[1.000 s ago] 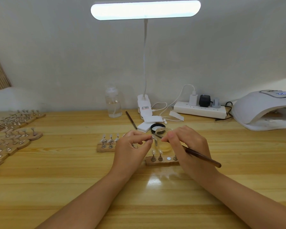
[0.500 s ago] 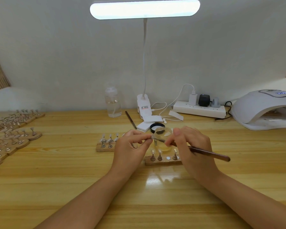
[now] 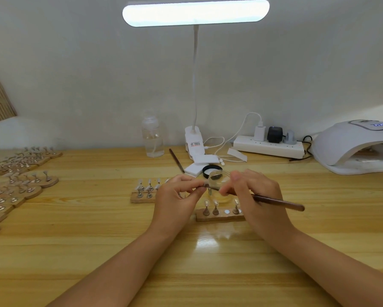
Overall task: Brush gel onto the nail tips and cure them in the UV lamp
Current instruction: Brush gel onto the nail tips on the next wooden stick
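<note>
My left hand (image 3: 177,199) pinches a small nail-tip stand between thumb and fingers at the table's middle; the tip itself is too small to make out. My right hand (image 3: 255,197) grips a brown brush (image 3: 279,201), its bristle end touching the piece in my left fingers. Just behind them stands an open clear gel jar (image 3: 219,177). Below the hands lies a wooden strip (image 3: 220,217) with three nail tips on metal stands. A second strip (image 3: 141,196) with several tips lies left of my left hand. The white UV lamp (image 3: 352,147) sits at the far right.
Many wooden strips with nail tips (image 3: 15,187) crowd the left edge. At the back stand a clear bottle (image 3: 152,140), a desk lamp base (image 3: 193,140), a power strip (image 3: 268,147) with cables, a black jar lid (image 3: 211,169) and a spare brush (image 3: 176,160).
The brush handle has swung lower and rightward to a flatter angle, and its tip has moved left to the piece in my left fingers. My left hand has stayed put.
</note>
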